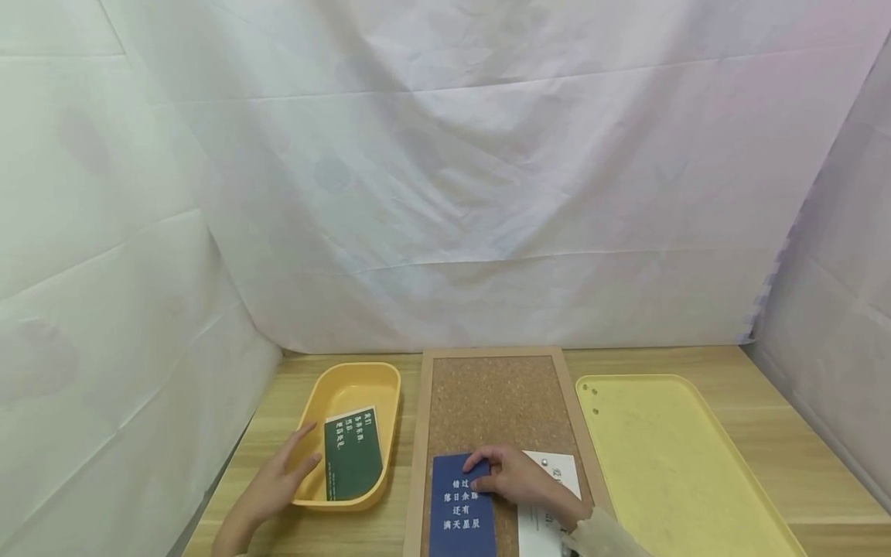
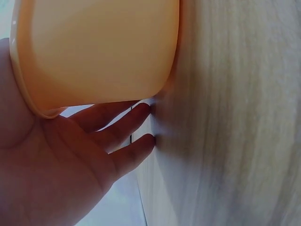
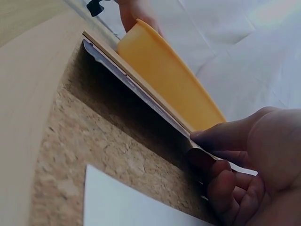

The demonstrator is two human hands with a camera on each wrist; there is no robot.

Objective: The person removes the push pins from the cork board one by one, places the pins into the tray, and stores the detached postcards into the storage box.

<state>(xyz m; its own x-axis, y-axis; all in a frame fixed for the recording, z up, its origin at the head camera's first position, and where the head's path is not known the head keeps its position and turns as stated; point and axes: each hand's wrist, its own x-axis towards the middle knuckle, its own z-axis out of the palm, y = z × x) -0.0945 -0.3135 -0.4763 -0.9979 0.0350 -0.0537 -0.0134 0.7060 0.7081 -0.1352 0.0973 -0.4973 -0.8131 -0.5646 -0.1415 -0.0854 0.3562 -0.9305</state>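
My right hand [image 1: 518,480] pinches a dark blue card [image 1: 461,507] with white Chinese lettering over the left half of the cork board [image 1: 497,402]. In the right wrist view, the blue card [image 3: 141,92] stands edge-on between thumb and fingers, raised off the cork. A white card [image 1: 539,530] lies on the board beneath my right forearm, a shiny pin near its top. My left hand [image 1: 267,483] rests at the left side of the orange-yellow bin [image 1: 348,377], fingers loosely extended along its outer wall. Inside the bin lies a dark green card [image 1: 355,460] with white lettering.
To the right of the board lies a flat yellow tray [image 1: 682,456], with several small metal pins [image 1: 595,391] in its far left corner. Everything stands on a wood-grain table [image 1: 654,360]. White cloth [image 1: 487,193] hangs behind and at both sides.
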